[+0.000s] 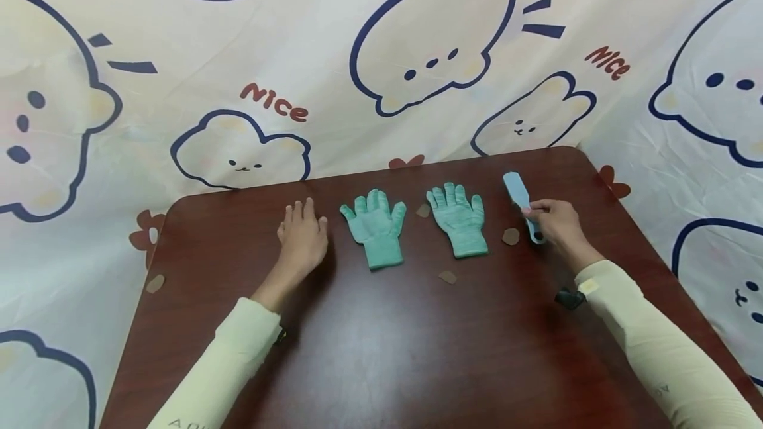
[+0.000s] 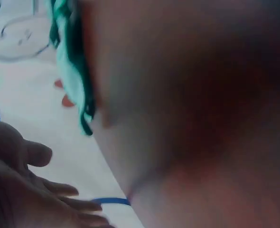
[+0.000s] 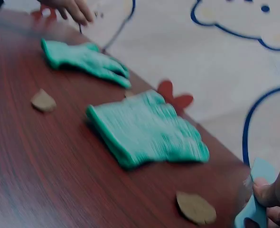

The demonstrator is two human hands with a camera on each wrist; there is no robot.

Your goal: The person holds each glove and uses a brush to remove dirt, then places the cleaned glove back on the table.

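Observation:
With thumb and fingers my right hand (image 1: pixel 559 225) pinches a light blue tool (image 1: pixel 516 189) near its middle. It is long and flat, wide at the far end, with a hole at the handle end; its exact kind is unclear. In the right wrist view, part of it shows between the fingers (image 3: pixel 272 195). Two green knitted gloves lie flat, fingers pointing away: the left glove (image 1: pixel 377 225) and the right glove (image 1: pixel 460 220). My left hand (image 1: pixel 303 238) is beside the left glove, fingers extended and holding nothing; its fingers also show in the left wrist view.
Several flat brown, leaf-like pieces lie on the dark wooden table (image 1: pixel 381 349), including one piece (image 1: pixel 510 237) by the tool and another piece (image 1: pixel 448 277) below the gloves. A cartoon-printed cloth (image 1: pixel 334 32) hangs behind and beside the table.

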